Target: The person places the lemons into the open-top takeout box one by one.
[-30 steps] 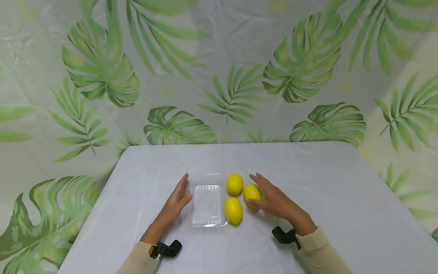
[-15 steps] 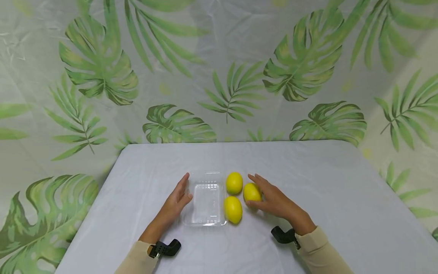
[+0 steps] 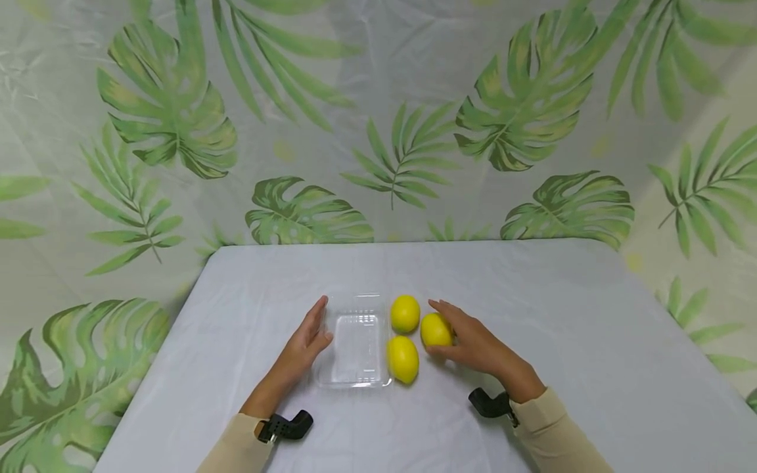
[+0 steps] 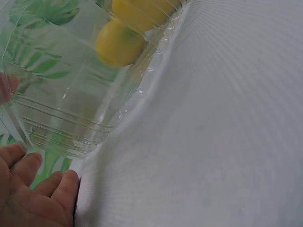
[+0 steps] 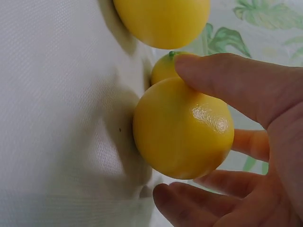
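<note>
A clear plastic clamshell container (image 3: 357,384) sits on the white-covered table. My left hand (image 3: 305,338) is at its left side, fingers extended along the wall; in the left wrist view the fingers (image 4: 29,163) are near its corner. Whether they touch it I cannot tell. Two lemons, one farther (image 3: 405,313) and one nearer (image 3: 403,360), lie just right of the container. Around a third lemon (image 3: 436,330), my right hand (image 3: 473,338) is spread loosely. In the right wrist view its thumb overlaps that lemon (image 5: 182,135), while the lower fingertips stand slightly apart from it.
The white tablecloth (image 3: 532,295) stretches out on both sides of the hands. Behind the table hangs a leaf-patterned backdrop (image 3: 402,157). A black wrist mount sits on the left wrist (image 3: 290,426) and another on the right wrist (image 3: 489,403).
The head view has shifted slightly, so the scene sits a little higher. Both hands, the container and the lemons keep almost the same places relative to one another.
</note>
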